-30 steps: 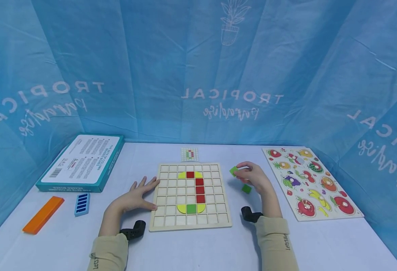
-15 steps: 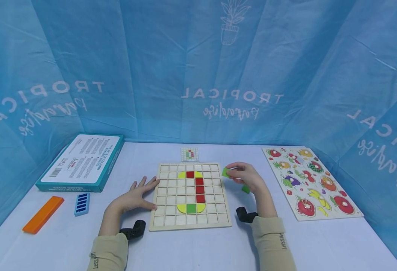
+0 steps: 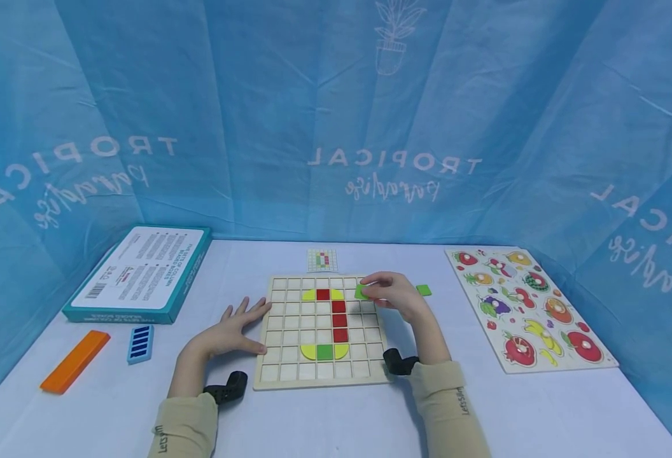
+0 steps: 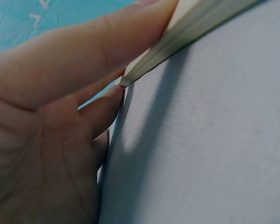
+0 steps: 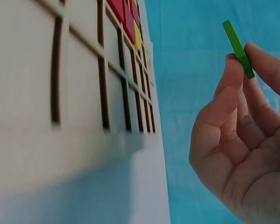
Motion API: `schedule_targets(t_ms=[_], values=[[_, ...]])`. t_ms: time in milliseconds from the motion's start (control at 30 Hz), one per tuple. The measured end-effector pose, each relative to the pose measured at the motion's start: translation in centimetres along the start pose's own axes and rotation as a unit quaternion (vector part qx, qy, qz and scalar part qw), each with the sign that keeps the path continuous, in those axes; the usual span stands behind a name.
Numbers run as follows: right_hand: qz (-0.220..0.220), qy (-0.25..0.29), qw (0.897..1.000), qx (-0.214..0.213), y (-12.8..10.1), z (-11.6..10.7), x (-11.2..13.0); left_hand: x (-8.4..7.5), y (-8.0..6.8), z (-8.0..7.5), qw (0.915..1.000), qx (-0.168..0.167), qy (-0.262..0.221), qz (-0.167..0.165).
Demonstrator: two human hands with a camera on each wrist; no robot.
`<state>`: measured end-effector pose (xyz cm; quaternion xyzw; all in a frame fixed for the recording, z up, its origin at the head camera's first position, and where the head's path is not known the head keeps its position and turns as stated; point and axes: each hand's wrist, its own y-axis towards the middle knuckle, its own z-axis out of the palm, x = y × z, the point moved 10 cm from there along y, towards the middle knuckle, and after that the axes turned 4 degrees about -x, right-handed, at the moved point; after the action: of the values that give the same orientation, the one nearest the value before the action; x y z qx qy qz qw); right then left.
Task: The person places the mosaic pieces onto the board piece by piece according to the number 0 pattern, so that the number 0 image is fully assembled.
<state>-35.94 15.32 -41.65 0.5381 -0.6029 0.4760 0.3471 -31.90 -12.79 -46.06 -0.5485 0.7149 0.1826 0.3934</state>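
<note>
My right hand (image 3: 396, 296) pinches a green square tile (image 3: 361, 292) between thumb and fingers, over the right far part of the wooden grid board (image 3: 290, 372). In the right wrist view the green tile (image 5: 238, 49) is seen edge-on, raised above the board's surface (image 5: 23, 93). With fingers spread, my left hand (image 3: 227, 334) rests along the board's left edge, thumb and fingertips touching it. Set in the board are red tiles (image 3: 338, 320), yellow quarter-round tiles (image 3: 308, 352) and one green tile (image 3: 324, 352). Another green tile (image 3: 424, 290) lies on the table beyond my right hand.
A small pattern card (image 3: 322, 260) lies behind the board. To the left are a teal box (image 3: 135, 273), an orange bar (image 3: 75, 361) and a blue slotted piece (image 3: 140, 344). At right lies a fruit puzzle board (image 3: 531, 305). Blue cloth hangs behind the table.
My right hand has moved left with the green tile, from beside the board to over it. A loose green tile now shows behind that hand; the nearer one is out of sight. My left hand stays put.
</note>
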Motion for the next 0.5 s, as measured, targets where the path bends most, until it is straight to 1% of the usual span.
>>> schedule_targets(t_ms=[133,300,500], values=[[0.002,-0.004,1.000,0.011,0.1,1.5,0.4,-0.1,0.0,0.0,1.0000,0.000,0.001,0.004],[-0.003,-0.029,0.999,0.023,0.3,3.4,1.0,0.0,0.0,0.0,1.0000,0.001,0.001,0.000],[-0.022,-0.043,0.998,0.049,0.7,6.1,1.8,-0.2,0.0,0.0,1.0000,0.000,0.003,0.002]])
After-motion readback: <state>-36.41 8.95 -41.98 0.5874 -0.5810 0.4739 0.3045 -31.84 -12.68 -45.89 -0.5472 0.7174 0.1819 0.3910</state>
